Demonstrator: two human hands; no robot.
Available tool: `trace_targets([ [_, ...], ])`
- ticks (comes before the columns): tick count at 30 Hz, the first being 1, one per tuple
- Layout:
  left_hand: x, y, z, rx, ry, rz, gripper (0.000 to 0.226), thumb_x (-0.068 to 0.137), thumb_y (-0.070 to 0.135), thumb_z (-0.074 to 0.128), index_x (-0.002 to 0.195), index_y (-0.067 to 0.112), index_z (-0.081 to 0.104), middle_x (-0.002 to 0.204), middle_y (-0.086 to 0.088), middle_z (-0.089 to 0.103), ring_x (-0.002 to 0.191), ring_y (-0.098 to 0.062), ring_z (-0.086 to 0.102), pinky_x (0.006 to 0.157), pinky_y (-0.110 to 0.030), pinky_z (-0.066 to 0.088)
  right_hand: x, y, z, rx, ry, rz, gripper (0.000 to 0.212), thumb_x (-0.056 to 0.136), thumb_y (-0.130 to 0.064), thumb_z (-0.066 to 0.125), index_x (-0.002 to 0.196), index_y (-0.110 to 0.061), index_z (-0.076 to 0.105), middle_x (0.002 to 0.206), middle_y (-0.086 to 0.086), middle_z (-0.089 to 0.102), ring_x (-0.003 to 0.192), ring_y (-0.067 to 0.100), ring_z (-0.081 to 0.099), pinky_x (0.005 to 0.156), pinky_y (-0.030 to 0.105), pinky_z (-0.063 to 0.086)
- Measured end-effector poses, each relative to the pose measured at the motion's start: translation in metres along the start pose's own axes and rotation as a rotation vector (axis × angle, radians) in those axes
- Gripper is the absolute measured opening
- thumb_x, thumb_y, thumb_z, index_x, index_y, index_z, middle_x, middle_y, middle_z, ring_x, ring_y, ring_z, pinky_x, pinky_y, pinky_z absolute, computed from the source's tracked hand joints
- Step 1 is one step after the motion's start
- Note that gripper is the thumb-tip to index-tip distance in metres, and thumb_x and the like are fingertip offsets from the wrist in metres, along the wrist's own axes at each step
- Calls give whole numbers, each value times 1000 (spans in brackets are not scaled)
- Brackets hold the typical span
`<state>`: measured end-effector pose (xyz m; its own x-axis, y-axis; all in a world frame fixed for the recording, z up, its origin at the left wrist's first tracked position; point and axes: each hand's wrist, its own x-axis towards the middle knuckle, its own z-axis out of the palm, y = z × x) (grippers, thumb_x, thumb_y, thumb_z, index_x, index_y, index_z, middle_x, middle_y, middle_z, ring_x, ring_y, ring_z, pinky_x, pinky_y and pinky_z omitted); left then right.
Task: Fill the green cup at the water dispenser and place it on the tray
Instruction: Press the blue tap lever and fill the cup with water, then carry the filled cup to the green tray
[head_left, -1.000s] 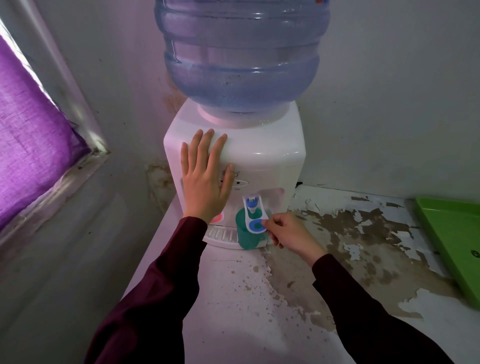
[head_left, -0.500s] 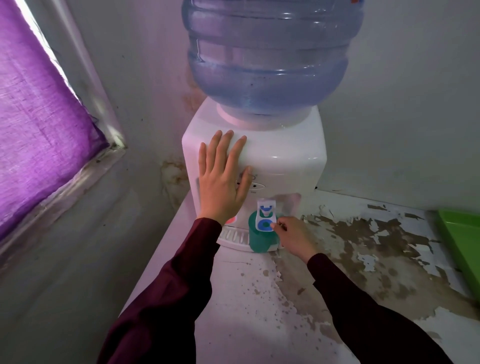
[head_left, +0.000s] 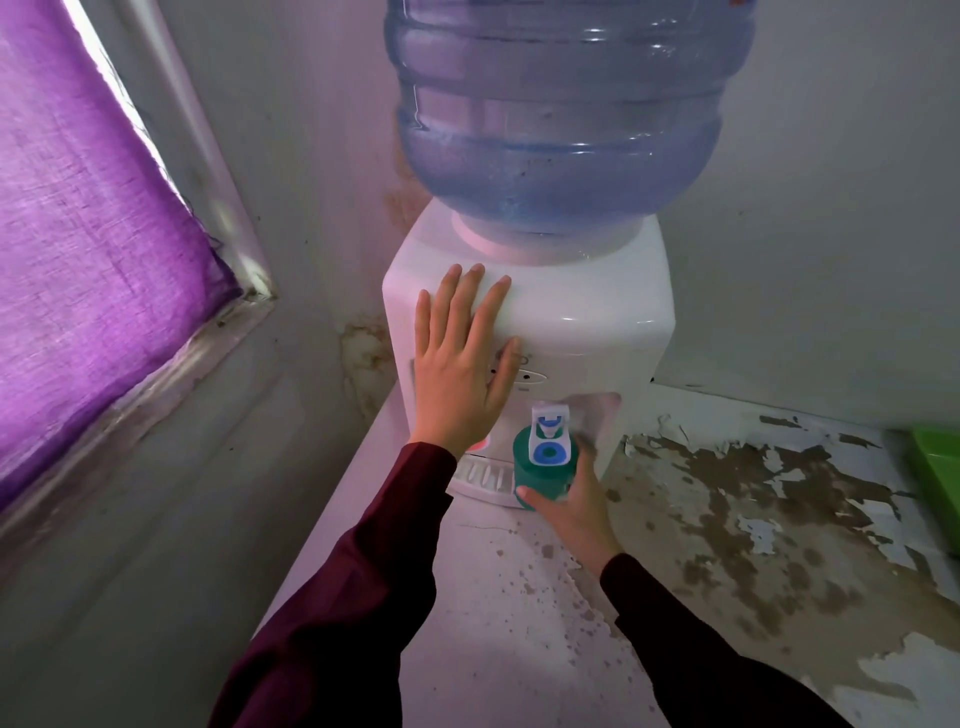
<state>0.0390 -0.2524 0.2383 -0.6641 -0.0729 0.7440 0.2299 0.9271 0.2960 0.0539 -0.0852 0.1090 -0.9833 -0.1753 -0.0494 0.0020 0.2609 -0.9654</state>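
- i see a white plastic tabletop water dispenser (head_left: 582, 312) standing in a corner on a worn white surface (head_left: 519, 623) with brown patches where the paint has peeled.
- a large translucent blue water bottle (head_left: 561, 114) sits upside down in the top of the dispenser.
- my left hand (head_left: 462, 374) lies flat and open against the dispenser's front, fingers spread and pointing up; it has hold of nothing.
- the small green plastic cup (head_left: 540, 480) stands upright on the dispenser's white slotted drip tray (head_left: 480, 475), directly beneath the white tap lever with a blue round button (head_left: 548, 436).
- the lever covers most of the cup's mouth, so i cannot tell how much water is inside.
- my right hand (head_left: 571, 506) is curled around the cup from its right and near side; the thumb presses on the cup's lower front, and the fingers wrap behind, mostly hidden. the grip is closed on the cup.
- both arms wear dark maroon sleeves (head_left: 363, 597).
- a red tap button (head_left: 480, 444) peeks out just under my left wrist.
- the bright green plastic tray (head_left: 937, 457) shows only as a sliver at the far right edge of the surface, well apart from the cup.
- a purple fabric curtain (head_left: 88, 249) covers the window on the left.
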Motion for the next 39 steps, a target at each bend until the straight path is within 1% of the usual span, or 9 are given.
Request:
trace_targets([
  [3,0,4,-8,-20,-43,-21,47,98,32,40,143,18,38,154,-8,36,148,-25,19,123,-46,7,8,2,5,15,40,8,76,67,-13,84,124,-28,36,116,-4,57,99,3,57,70,-2,44],
  [10,-20,19,-26,-163,-144,-100,58,95,30,42,150,18,25,162,-6,14,151,-21,2,122,-50,14,-1,12,-4,39,28,15,70,67,-21,84,119,-38,41,111,-26,55,98,-19,53,71,1,47],
  [13,-36,25,-26,-306,-124,-161,54,94,23,45,147,18,32,161,-2,10,151,-19,2,121,-54,16,-10,16,-12,74,27,47,69,67,-21,84,118,-39,41,112,-24,54,96,-18,54,67,1,47],
  [17,-75,38,-13,-420,-70,-221,30,94,16,48,123,14,55,147,-8,42,137,-15,39,112,-15,30,-27,15,-26,70,-20,83,64,68,-15,83,118,-31,47,116,-2,59,102,6,59,78,19,52],
  [20,-116,70,22,-578,-300,-349,20,94,19,48,112,22,57,110,4,66,100,-8,62,88,-25,53,-46,37,-61,74,109,151,57,67,-15,83,106,-36,48,106,-8,60,89,-3,58,67,11,48],
  [23,-151,79,42,-612,-479,-482,20,94,12,53,105,29,57,92,10,68,84,-7,64,71,-16,50,-55,41,-76,100,112,143,66,65,-23,85,117,-33,45,109,-19,57,91,-13,57,64,5,47],
  [28,-173,98,69,-741,-766,-587,37,93,22,58,126,33,47,119,9,62,104,-4,59,82,-18,50,-59,28,-100,65,135,65,78,64,-36,84,129,-28,43,121,-13,56,109,-3,53,87,16,47],
  [33,-156,176,118,-825,-881,-453,46,88,29,66,116,53,38,111,37,53,102,20,52,80,-6,46,-75,37,-182,72,318,44,74,64,-36,84,126,-33,44,121,-19,56,106,-12,52,81,2,43],
  [39,-126,293,186,-931,-953,-415,53,92,21,60,140,16,38,128,-1,61,111,-12,62,95,-35,53,-79,57,-300,52,495,32,73,66,-21,85,124,-34,42,114,-27,51,100,-23,49,74,-3,40],
])
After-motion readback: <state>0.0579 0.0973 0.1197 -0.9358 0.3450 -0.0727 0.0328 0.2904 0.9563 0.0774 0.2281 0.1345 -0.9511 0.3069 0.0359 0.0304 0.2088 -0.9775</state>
